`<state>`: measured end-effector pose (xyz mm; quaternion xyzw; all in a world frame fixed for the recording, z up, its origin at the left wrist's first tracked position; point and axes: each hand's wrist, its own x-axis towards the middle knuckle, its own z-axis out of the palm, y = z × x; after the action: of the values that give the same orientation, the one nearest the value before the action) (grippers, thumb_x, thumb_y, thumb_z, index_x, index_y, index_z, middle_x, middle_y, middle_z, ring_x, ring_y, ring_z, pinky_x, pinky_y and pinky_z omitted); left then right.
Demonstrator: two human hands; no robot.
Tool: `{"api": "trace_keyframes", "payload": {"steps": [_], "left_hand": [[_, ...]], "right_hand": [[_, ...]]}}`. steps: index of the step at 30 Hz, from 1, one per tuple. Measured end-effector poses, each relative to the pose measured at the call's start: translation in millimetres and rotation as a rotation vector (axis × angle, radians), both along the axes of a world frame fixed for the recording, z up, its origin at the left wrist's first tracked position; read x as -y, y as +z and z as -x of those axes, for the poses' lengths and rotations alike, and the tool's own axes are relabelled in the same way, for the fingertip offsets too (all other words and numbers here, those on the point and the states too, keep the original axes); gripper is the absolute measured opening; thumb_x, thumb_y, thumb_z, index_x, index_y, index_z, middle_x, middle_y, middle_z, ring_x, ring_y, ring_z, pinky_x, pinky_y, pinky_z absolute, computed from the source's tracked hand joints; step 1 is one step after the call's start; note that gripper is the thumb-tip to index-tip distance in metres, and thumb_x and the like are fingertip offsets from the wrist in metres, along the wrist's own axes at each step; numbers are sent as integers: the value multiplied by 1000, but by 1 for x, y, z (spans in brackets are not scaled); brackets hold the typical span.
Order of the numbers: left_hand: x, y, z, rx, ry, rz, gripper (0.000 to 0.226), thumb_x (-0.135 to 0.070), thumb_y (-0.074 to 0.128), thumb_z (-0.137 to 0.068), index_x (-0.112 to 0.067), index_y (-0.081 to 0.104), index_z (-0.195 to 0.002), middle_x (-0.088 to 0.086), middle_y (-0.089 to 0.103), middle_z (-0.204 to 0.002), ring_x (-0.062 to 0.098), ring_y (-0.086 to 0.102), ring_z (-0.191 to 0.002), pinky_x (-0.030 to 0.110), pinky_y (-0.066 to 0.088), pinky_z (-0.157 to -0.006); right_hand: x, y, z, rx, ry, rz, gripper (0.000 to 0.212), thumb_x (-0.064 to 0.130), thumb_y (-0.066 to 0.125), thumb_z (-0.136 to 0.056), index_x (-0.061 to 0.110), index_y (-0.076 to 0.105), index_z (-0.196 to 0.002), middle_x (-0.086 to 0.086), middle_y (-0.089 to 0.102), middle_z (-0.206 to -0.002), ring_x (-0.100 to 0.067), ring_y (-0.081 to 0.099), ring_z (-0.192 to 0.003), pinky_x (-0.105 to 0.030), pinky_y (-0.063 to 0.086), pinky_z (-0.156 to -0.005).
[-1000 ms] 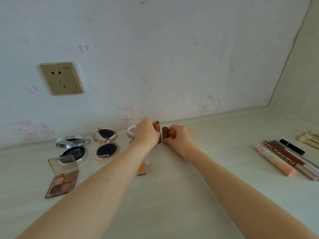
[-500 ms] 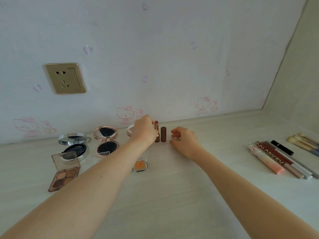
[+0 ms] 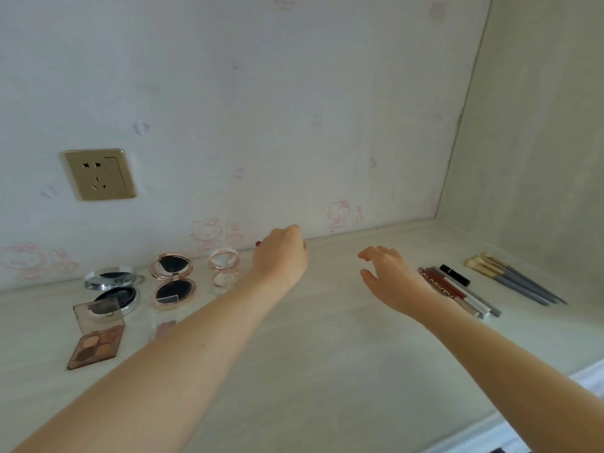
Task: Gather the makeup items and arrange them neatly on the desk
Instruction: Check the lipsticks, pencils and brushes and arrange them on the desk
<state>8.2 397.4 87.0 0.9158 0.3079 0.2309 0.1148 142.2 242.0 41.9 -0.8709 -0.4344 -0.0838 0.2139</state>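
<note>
My left hand (image 3: 280, 254) is closed near the back wall, and small red ends of a lipstick (image 3: 258, 243) stick out at its sides. The brown lipstick is hidden behind this hand. Further right, my right hand (image 3: 389, 276) hovers over the desk (image 3: 327, 361) with its fingers apart, holding nothing, just left of a row of lip gloss tubes (image 3: 452, 291). A black tube (image 3: 455, 274) and several makeup brushes (image 3: 514, 280) lie beyond them. On the left sit a silver compact (image 3: 112, 282), a rose-gold compact (image 3: 171, 279), a small clear jar (image 3: 224, 260) and an eyeshadow palette (image 3: 96, 343).
A small blush pan (image 3: 165, 328) is partly hidden behind my left forearm. A wall socket (image 3: 99, 174) sits above the compacts. A side panel (image 3: 529, 158) closes the desk on the right. The desk's front edge (image 3: 510, 416) runs at the lower right.
My right hand has let go of the brown lipstick and moved right toward the lip gloss tubes. My left hand has shifted right over both lipsticks. The view has tilted up.
</note>
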Motion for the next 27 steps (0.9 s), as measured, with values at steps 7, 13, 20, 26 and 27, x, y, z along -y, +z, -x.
{"api": "trace_keyframes", "payload": {"steps": [7, 13, 20, 26, 27], "left_hand": [[63, -25, -55, -62, -195, 65, 32, -27, 47, -94, -12, 61, -118, 11, 64, -116, 33, 58, -110, 42, 50, -90], [109, -49, -106, -117, -453, 43, 32, -28, 47, -96, -13, 58, -121, 13, 62, -119, 32, 53, -115, 41, 49, -91], [124, -54, -175, -144, -522, 97, 37, -29, 47, -97, -11, 54, -128, 13, 57, -126, 30, 52, -117, 42, 46, -96], [139, -61, -222, -264, -400, 142, 37, -43, 45, -94, -12, 59, -108, 10, 60, -115, 29, 53, -108, 36, 47, -82], [144, -63, -228, -277, -364, 136, 36, -47, 46, -92, -14, 59, -99, 10, 62, -111, 29, 54, -104, 35, 46, -76]], "right_hand": [[81, 4, -38, 51, -144, 49, 33, 27, 47, -96, 18, 52, -127, -2, 58, -121, -21, 50, -112, -32, 44, -88], [123, -3, -78, 41, -242, 52, 28, 23, 51, -94, 17, 57, -121, -2, 62, -116, -21, 56, -107, -30, 47, -88], [146, -18, -119, 9, -280, 52, 27, 17, 54, -92, 16, 61, -117, 2, 64, -114, -18, 56, -110, -24, 41, -88], [144, -30, -135, -7, -309, 83, 25, 16, 51, -93, 17, 63, -115, 1, 63, -116, -20, 55, -110, -26, 42, -89], [144, -31, -136, -11, -320, 90, 27, 15, 49, -93, 17, 62, -116, -1, 63, -117, -21, 56, -109, -27, 44, -89]]}}
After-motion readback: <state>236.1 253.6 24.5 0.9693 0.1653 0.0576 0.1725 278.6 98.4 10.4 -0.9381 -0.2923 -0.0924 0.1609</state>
